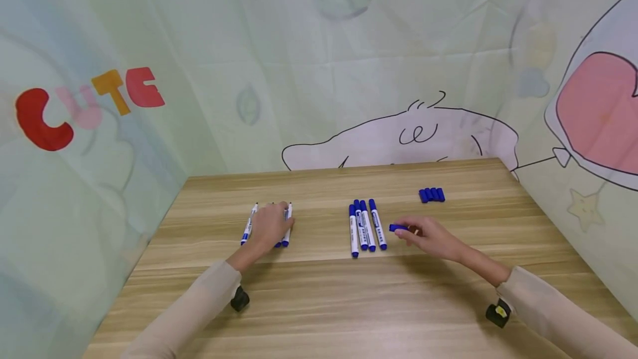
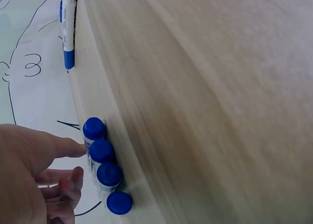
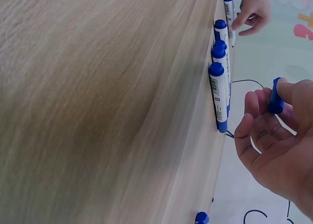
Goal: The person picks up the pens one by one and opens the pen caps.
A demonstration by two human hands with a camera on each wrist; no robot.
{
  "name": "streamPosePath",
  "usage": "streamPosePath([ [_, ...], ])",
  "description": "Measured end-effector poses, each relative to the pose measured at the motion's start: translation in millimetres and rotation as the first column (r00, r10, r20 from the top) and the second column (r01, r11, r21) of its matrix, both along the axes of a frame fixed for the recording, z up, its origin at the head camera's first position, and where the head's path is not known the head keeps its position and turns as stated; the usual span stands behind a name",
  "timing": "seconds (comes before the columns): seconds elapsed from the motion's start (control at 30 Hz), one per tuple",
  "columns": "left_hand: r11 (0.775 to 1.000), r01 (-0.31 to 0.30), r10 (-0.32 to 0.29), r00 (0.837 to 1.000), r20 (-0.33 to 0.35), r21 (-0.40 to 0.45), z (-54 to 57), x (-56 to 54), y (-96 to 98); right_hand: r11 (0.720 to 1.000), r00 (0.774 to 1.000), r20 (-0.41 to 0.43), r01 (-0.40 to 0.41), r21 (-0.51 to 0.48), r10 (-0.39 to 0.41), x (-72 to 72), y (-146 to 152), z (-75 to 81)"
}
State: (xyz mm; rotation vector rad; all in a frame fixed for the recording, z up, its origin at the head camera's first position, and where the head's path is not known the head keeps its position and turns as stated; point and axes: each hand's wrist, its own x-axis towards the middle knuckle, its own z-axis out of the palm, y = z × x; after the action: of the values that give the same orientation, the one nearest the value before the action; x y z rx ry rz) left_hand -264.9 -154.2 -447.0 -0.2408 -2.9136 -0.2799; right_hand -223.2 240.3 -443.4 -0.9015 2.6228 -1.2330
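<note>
My right hand (image 1: 426,235) pinches a blue marker cap (image 3: 276,98) between thumb and fingers, held above the table to the right of several capped whiteboard markers (image 1: 366,226). These lie side by side, blue caps facing away. On the left, my left hand (image 1: 268,227) reaches over several uncapped markers (image 1: 287,231), their dark tips pointing to the far side. One of them (image 1: 246,231) lies slightly apart. In the left wrist view a straight digit (image 2: 68,148) is right at the row of blue marker ends (image 2: 101,150), while other fingers bend loosely with nothing between them.
Several blue caps (image 1: 431,195) stand close together in a row at the back right of the wooden table (image 1: 319,303). A printed cloth (image 1: 239,43) hangs behind the table and along its sides.
</note>
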Motion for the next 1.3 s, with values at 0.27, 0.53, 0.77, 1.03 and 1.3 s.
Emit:
streamPosePath([
  [0.27, 0.971, 0.109, -0.093, 0.992, -0.083, 0.214, 4.0, -0.7, -9.0, 1.0, 1.0, -0.001, 0.008, 0.007, -0.008, -0.2, 1, -0.7],
  [0.53, 0.89, 0.144, -0.169, 0.985, 0.019, 0.433, 6.9, -3.2, -9.0, 1.0, 1.0, 0.007, 0.027, 0.004, -0.027, -2.2, 4, -1.4],
  [0.77, 0.79, 0.118, -0.229, 0.967, 0.11, 0.601, 9.9, 2.5, 0.3, 0.997, 0.997, -0.001, 0.071, -0.025, -0.071, -5.3, 9, -2.7],
  [1.03, 0.733, 0.119, -0.281, 0.95, 0.138, 0.67, 11.2, 13.5, 14.5, 0.991, 0.993, -0.019, 0.117, -0.068, -0.119, -11.4, 14, -3.8],
  [1.3, 0.719, 0.099, -0.303, 0.936, 0.182, 0.688, 7.1, 16.5, 25.1, 0.959, 0.968, 0.054, 0.248, -0.135, -0.243, -18.0, 20, -0.7],
])
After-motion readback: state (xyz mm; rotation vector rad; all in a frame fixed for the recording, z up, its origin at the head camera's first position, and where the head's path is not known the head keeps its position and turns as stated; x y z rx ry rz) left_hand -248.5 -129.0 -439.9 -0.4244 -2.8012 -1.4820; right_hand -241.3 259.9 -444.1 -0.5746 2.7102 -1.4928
